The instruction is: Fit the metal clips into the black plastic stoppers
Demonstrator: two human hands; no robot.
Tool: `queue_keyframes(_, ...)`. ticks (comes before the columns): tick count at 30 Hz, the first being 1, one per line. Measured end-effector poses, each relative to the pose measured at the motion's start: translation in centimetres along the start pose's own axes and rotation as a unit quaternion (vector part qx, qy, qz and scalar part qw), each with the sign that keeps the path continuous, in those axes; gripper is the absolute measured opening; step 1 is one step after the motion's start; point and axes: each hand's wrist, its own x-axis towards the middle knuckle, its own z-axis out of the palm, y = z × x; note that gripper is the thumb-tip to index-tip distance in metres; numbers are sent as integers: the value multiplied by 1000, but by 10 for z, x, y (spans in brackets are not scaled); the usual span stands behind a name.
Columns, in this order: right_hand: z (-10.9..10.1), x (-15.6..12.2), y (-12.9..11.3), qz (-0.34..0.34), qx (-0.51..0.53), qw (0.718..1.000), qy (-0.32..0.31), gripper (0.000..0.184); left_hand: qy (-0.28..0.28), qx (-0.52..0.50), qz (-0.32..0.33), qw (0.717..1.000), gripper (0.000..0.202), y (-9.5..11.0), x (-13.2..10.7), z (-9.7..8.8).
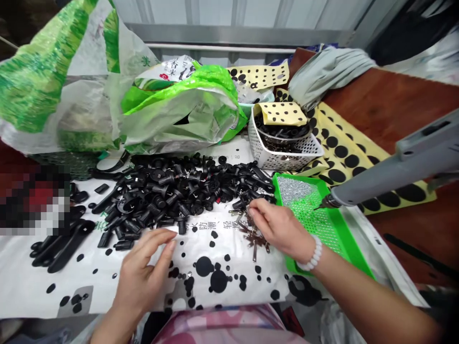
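My left hand (145, 265) is held over the near part of the white sheet, thumb and fingers curved with a gap between them and nothing seen in it. Just beyond its fingertips stands a black plastic knob (182, 225), at the edge of a wide heap of black plastic parts (161, 191). My right hand (281, 227), with a pale bead bracelet (315, 253), has its fingers pinched together at a small pile of brownish metal strips (255, 239). What the pinch holds is hidden.
A green tray (337, 229) with small silvery pieces (294, 191) lies right, under a grey power screwdriver (390, 165). Behind are a white basket (283, 160), dotted sticker sheets (340, 150) and green-white plastic bags (186, 119). Long black handles (70, 246) lie left; black discs (218, 281) dot the front.
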Motion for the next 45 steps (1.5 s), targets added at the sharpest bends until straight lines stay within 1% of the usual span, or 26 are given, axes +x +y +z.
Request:
queue_keyframes(2, 1, -4, -16, -29, 43, 999, -18, 24, -41, -71, -9, 997, 15, 14, 2, 9)
queue_keyframes(4, 6, -9, -34, -70, 109, 991, -44, 24, -94, -143, -42, 984, 18, 28, 4, 18)
queue_keyframes(7, 19, -17, -56, -104, 130, 985, -56, 21, -153, -216, -91, 960, 13, 41, 6, 28)
queue_keyframes(9, 26, -21, -64, -98, 176, 977, -66, 19, -171, -235, -123, 949, 12, 42, 6, 32)
queue_keyframes(12, 33, -24, -67, -67, 255, 963, -58, 16, -187, -257, -176, 932, 17, 38, 5, 34)
queue_keyframes(14, 34, -25, -65, -64, 305, 949, -41, 13, -192, -288, -212, 914, 21, 34, 6, 34)
queue_keyframes(16, 33, -26, -62, -96, 338, 936, -20, 15, -195, -323, -251, 891, 23, 32, 9, 33)
queue_keyframes(19, 31, -28, -58, -167, 334, 927, 24, 22, -209, -371, -303, 852, 28, 31, 17, 33)
queue_keyframes(21, 30, -30, -55, -187, 314, 929, 63, 23, -228, -403, -329, 823, 31, 33, 23, 34)
queue_keyframes(24, 28, -32, -49, -176, 305, 927, 131, 18, -260, -438, -353, 785, 33, 39, 31, 39)
queue_keyframes(26, 26, -33, -44, -158, 308, 922, 173, 16, -290, -443, -356, 770, 34, 44, 37, 42)
queue_keyframes(27, 25, -34, -42, -149, 310, 919, 191, 15, -309, -434, -348, 772, 35, 47, 41, 44)
queue_keyframes(28, 23, -35, -41, -138, 312, 917, 206, 14, -329, -411, -330, 784, 36, 49, 46, 44)
queue_keyframes(29, 22, -35, -39, -126, 317, 913, 222, 15, -345, -373, -301, 807, 37, 52, 53, 44)
queue_keyframes(30, 21, -36, -38, -113, 322, 909, 239, 16, -350, -322, -262, 840, 37, 55, 61, 43)
queue_keyframes(31, 20, -36, -38, -101, 327, 904, 256, 17, -340, -261, -214, 878, 36, 58, 71, 41)
queue_keyframes(32, 20, -37, -38, -89, 333, 898, 273, 19, -314, -192, -161, 916, 34, 62, 83, 41)
queue_keyframes(33, 20, -37, -37, -82, 338, 893, 286, 20, -275, -123, -106, 948, 31, 65, 97, 41)
queue_keyframes(34, 21, -37, -37, -81, 343, 889, 293, 22, -228, -55, -49, 971, 30, 69, 113, 43)
queue_keyframes(35, 22, -37, -37, -86, 346, 886, 296, 25, -191, 16, 4, 981, 31, 72, 129, 46)
queue_keyframes(36, 24, -36, -37, -91, 351, 885, 293, 28, -163, 76, 52, 982, 33, 75, 145, 52)
queue_keyframes(37, 26, -36, -37, -97, 356, 883, 290, 31, -166, 141, 92, 972, 35, 78, 161, 60)
queue_keyframes(38, 28, -36, -36, -103, 361, 882, 285, 34, -182, 213, 124, 952, 38, 80, 175, 70)
queue_keyframes(41, 37, -35, -34, -117, 362, 891, 247, 35, -217, 264, 149, 928, 40, 81, 208, 101)
queue_keyframes(43, 43, -34, -32, -133, 349, 904, 209, 33, -245, 279, 150, 916, 38, 77, 221, 117)
queue_keyframes(45, 47, -34, -30, -148, 344, 910, 180, 31, -274, 289, 145, 906, 34, 71, 229, 127)
